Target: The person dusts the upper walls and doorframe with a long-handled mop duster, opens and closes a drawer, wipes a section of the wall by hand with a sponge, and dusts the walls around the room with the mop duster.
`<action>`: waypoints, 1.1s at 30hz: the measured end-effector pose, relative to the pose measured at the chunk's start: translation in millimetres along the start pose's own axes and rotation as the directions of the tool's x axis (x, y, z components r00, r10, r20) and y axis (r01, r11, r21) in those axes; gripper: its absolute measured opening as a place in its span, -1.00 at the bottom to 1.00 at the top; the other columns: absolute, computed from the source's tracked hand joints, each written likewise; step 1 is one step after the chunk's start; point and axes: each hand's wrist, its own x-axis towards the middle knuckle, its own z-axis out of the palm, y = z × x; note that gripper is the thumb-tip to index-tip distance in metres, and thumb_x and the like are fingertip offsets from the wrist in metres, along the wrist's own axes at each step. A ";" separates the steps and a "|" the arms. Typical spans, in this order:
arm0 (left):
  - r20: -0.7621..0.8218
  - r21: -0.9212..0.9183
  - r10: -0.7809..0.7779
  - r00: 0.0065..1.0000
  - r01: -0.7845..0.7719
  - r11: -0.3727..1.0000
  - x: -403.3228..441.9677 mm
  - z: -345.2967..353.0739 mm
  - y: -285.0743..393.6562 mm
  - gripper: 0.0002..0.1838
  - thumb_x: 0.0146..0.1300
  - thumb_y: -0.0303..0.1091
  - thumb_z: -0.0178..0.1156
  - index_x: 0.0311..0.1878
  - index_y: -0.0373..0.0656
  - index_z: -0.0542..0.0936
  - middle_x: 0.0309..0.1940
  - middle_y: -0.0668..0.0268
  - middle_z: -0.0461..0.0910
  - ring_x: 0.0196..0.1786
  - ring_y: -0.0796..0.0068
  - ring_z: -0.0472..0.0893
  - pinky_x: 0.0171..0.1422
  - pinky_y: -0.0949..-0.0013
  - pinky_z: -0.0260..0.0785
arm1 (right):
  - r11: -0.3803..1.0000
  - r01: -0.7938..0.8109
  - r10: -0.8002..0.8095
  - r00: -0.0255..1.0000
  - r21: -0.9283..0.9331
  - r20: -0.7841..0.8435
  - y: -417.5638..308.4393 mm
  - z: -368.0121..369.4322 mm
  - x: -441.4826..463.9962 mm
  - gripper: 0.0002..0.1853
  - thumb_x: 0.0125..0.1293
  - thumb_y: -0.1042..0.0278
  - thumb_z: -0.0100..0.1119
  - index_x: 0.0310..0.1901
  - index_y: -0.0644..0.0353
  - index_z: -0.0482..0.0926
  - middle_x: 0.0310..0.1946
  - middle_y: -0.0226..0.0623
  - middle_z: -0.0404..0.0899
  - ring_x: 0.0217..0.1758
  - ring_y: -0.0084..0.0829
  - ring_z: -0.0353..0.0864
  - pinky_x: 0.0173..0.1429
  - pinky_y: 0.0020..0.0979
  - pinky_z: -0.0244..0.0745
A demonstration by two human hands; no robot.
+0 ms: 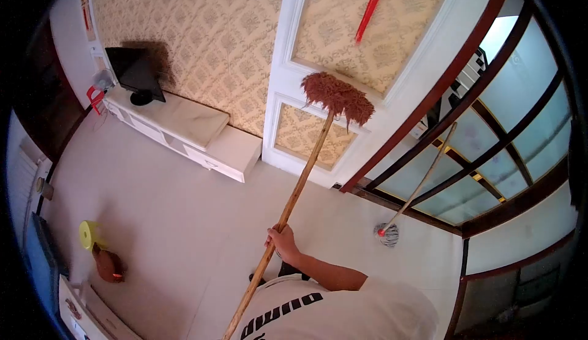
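Floor [165,217] pale, wall [202,40] patterned. One television [131,70]. One grey mop [388,234] on floor; one brown mop [338,98] raised before wall, right hand [282,241] clamped around pole [309,163]. Left hand out of view.

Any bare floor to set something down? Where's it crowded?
Bare: floor between TV cabinet and yellow item, left of the held pole; also between that pole and the leaning mop. Crowded: lower left, yellow item beside brown object.

Reddish-brown mop head [339,97], tan pole [300,181]
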 end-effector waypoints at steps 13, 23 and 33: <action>-0.122 -0.082 -0.035 0.992 0.025 0.996 43.8 -63.9 106.0 -0.64 0.02 -0.08 0.18 -0.51 -0.26 0.63 -0.58 -0.03 0.58 -0.45 -0.01 0.58 -0.33 0.04 0.40 | 0.993 0.059 -0.056 0.998 -0.099 0.036 -67.9 22.1 118.4 -0.84 0.21 0.52 0.02 -0.32 0.26 0.21 -0.62 -0.27 0.37 -0.65 -0.40 0.46 -0.54 -0.36 0.48; -0.231 -0.060 0.025 0.973 -0.040 0.997 83.6 -91.1 90.7 -0.57 0.03 0.01 0.19 -0.56 -0.26 0.60 -0.63 -0.02 0.55 -0.47 -0.04 0.57 -0.39 0.03 0.39 | 0.999 0.025 -0.023 0.998 -0.040 0.062 -89.1 41.8 156.1 -0.83 0.20 0.52 0.03 -0.31 0.28 0.22 -0.60 -0.28 0.38 -0.63 -0.41 0.48 -0.52 -0.39 0.49; -0.249 0.079 0.026 0.968 -0.006 0.997 153.5 -121.9 84.1 -0.57 -0.06 0.06 0.23 -0.56 -0.20 0.63 -0.66 0.05 0.56 -0.48 0.05 0.60 -0.38 0.09 0.45 | 0.996 0.077 -0.076 0.997 -0.038 0.021 -83.0 69.5 191.8 -0.85 0.18 0.55 0.01 -0.33 0.26 0.21 -0.59 -0.28 0.38 -0.62 -0.42 0.49 -0.49 -0.37 0.52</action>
